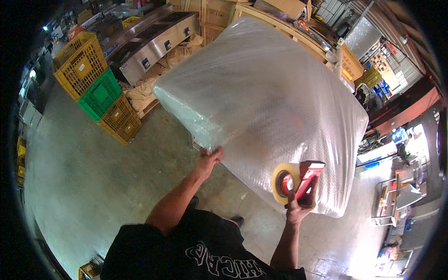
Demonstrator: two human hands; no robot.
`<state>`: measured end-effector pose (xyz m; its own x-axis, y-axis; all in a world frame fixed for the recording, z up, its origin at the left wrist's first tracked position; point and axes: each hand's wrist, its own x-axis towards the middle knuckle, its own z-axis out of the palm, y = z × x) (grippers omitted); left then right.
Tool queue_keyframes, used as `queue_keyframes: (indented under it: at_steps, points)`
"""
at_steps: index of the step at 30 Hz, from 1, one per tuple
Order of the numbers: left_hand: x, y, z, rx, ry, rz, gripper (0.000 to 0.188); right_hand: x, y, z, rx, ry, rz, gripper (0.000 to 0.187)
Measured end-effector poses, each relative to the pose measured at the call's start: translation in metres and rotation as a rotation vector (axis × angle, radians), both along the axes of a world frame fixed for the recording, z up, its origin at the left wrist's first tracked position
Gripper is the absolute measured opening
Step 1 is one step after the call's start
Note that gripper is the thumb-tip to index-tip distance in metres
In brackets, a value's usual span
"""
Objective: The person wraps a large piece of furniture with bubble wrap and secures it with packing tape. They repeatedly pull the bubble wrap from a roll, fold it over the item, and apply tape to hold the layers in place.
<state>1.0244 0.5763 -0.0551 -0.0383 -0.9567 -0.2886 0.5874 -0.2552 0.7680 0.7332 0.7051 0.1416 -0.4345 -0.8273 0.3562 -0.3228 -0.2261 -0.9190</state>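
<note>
Gray concrete floor (84, 177) spreads out under everything in this big, busy workshop. On the left side stands a tall stack of plastic crates, with a yellow crate (80, 67) on top, a green crate (99, 95) under it, and more yellow ones at the bottom. Just behind them is a long, shiny steel counter (144, 60). At the back are wooden boxes (217, 14), and an open cardboard box (284, 8) sits up high. Far to the right, a metal rack (386, 200) stands near the bright light.

Right in front of the person is a very big bundle, all covered in shiny, see-through bubble wrap (266, 93). The left hand (210, 161) is at the near edge of the wrap, close to its left corner, with its fingers bent. It is hard to tell if they pinch the wrap or only touch it. The right hand (300, 210) has its fingers curled around a red tape dispenser (310, 179), over the near right part of the bundle. A fat roll of tape (278, 171) sits on the dispenser's left side. The person wears a black T-shirt (163, 252) with white letters.
</note>
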Motion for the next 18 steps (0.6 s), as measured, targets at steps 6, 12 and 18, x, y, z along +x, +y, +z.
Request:
queue_keyframes:
  at_steps: [6, 12, 18]
  points:
    - [0.025, -0.007, 0.011, 0.140, -0.075, -0.181, 0.029, 0.083, -0.027, 0.006, 0.102, 0.144, 0.002, 0.093]
    - [0.086, -0.029, 0.009, 0.131, 0.261, -0.142, 0.033, 0.095, -0.022, -0.023, 0.135, -0.049, -0.020, 0.086]
    - [0.125, -0.041, 0.019, 0.085, -0.207, -0.400, 0.027, 0.130, -0.050, -0.011, 0.241, 0.141, -0.096, 0.088]
